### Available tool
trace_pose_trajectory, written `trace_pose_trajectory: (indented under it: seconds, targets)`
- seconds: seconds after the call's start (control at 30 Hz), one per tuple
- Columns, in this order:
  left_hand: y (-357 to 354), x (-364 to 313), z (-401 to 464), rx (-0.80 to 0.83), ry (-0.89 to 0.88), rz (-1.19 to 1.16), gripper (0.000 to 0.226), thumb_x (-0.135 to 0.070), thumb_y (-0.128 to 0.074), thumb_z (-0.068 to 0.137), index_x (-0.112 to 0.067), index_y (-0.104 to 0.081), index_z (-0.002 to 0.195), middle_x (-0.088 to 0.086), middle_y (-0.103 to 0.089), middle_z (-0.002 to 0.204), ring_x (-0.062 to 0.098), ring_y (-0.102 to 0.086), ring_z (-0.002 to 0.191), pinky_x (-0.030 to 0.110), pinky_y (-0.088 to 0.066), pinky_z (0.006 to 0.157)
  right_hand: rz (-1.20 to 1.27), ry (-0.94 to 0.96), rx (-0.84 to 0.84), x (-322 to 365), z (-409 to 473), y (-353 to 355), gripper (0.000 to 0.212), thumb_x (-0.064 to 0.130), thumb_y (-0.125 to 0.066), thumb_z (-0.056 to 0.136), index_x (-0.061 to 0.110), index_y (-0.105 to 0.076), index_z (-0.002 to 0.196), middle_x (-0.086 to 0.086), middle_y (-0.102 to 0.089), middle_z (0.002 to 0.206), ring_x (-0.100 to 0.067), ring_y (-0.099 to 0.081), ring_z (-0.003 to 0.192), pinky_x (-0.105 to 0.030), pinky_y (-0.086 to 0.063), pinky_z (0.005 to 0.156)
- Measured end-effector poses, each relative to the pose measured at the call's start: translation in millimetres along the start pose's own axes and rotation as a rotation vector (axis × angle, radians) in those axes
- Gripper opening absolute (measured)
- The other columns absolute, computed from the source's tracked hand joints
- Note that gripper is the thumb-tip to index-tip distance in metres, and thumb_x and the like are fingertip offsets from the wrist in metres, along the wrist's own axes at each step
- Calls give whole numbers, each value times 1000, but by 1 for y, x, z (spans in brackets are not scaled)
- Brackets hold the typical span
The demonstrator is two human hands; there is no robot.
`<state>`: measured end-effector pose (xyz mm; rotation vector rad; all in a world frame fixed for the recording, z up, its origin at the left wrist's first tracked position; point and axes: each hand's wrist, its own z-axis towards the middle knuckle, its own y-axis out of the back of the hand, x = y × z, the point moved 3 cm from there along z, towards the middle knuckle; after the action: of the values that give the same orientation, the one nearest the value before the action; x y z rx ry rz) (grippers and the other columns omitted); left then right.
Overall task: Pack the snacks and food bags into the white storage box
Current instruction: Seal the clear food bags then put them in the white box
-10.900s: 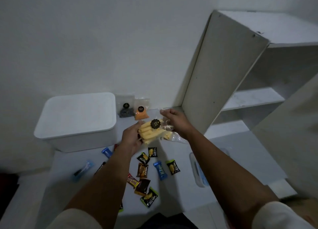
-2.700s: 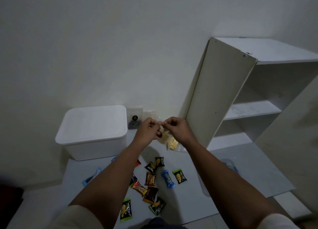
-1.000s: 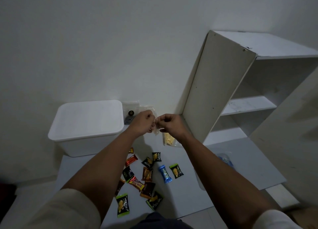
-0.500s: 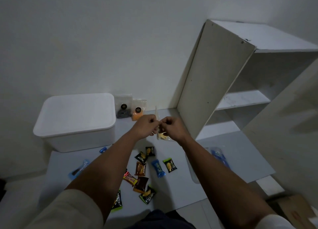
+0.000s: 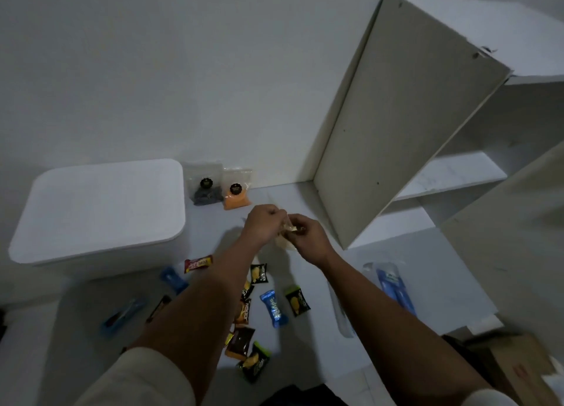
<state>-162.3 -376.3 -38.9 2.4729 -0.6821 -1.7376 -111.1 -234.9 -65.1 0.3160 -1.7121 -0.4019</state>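
Your left hand (image 5: 265,222) and right hand (image 5: 306,233) both pinch the clear bag (image 5: 285,243) over the table. Box (image 5: 97,213) lid's on. Fumble the seal and contents spill onto the snacks (image 5: 276,308).

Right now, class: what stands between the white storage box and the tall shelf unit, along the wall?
Head view: two clear food bags, one dark-filled, one orange-filled, between the white storage box and shelf unit.

A pale bench (image 5: 305,198) set against the wall carries the lidded white storage box (image 5: 97,210) at its left, two clear food bags (image 5: 221,187) leaning at the back, scattered snack packets (image 5: 274,308) nearer the front, and a blue-printed clear bag (image 5: 393,286) at the right.
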Motion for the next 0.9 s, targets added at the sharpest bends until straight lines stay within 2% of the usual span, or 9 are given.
trace_pose_trajectory:
  seconds: [0.03, 0.1, 0.23, 0.4, 0.5, 0.6, 0.67, 0.8, 0.9]
  targets:
    - [-2, 0, 8, 13, 22, -21, 30, -21, -59, 85, -19, -65, 55, 14, -68, 72, 37, -70, 81, 51, -60, 79, -19, 0, -54, -4, 11, 2, 10, 16, -70, 92, 19, -76, 99, 4, -76, 97, -13, -71, 90, -33, -56, 81]
    - [-3, 2, 28, -8, 60, -63, 27, -25, -59, 87, -7, -66, 68, 15, -70, 74, 33, -72, 79, 51, -62, 80, -13, -40, -157, -14, 37, 9, 24, 12, -63, 97, 27, -74, 82, 8, -74, 85, -14, -69, 84, -32, -53, 77]
    - [6, 19, 70, -268, 59, 43, 18, -30, -62, 90, -13, -64, 91, 6, -69, 88, 23, -66, 82, 39, -55, 77, 144, -164, -141, -25, 96, 16, 31, 15, -62, 97, 33, -69, 73, 18, -69, 73, -19, -64, 80, -29, -48, 68]
    - [-6, 62, 127, -159, 232, 23, 45, -41, -70, 88, -25, -54, 127, 3, -62, 116, 26, -64, 104, 37, -54, 85, 236, -281, -55, -48, 170, 4, 30, 20, -54, 98, 36, -67, 76, 4, -68, 87, -23, -65, 92, -55, -58, 84]
    - [-13, 78, 158, -137, 341, -127, 34, -50, -68, 83, -33, -55, 109, 5, -66, 107, 31, -67, 101, 46, -58, 86, 230, -251, -52, -60, 207, -12, 31, 18, -51, 96, 37, -65, 76, 12, -66, 81, -18, -63, 91, -48, -56, 87]
    - [-14, 88, 182, -204, 396, -271, 29, -42, -65, 89, -22, -61, 110, 13, -65, 103, 35, -67, 102, 40, -58, 76, 203, -225, -18, -62, 229, -26, 28, 10, -50, 99, 27, -67, 83, 9, -69, 85, -12, -64, 86, -38, -54, 85]
    - [-10, 93, 192, -272, 392, -324, 7, -32, -61, 94, -27, -64, 96, 13, -64, 97, 30, -66, 94, 43, -58, 79, 216, -226, 0, -62, 240, -35, 23, 9, -49, 100, 17, -68, 91, 2, -71, 92, -13, -64, 87, -36, -54, 82]
    - [-2, 103, 203, -399, 376, -389, 17, -27, -58, 88, -38, -67, 79, 6, -66, 87, 22, -66, 82, 41, -58, 77, 268, -251, -12, -58, 257, -43, 19, 8, -49, 99, 14, -66, 91, 1, -68, 87, -11, -61, 78, -29, -51, 69]
    - [0, 104, 206, -433, 382, -418, 13, -25, -59, 79, -34, -68, 76, 5, -66, 81, 24, -66, 80, 38, -52, 73, 212, -226, 7, -57, 265, -42, 12, 9, -53, 97, 9, -65, 98, -6, -71, 95, -16, -65, 84, -30, -54, 71]
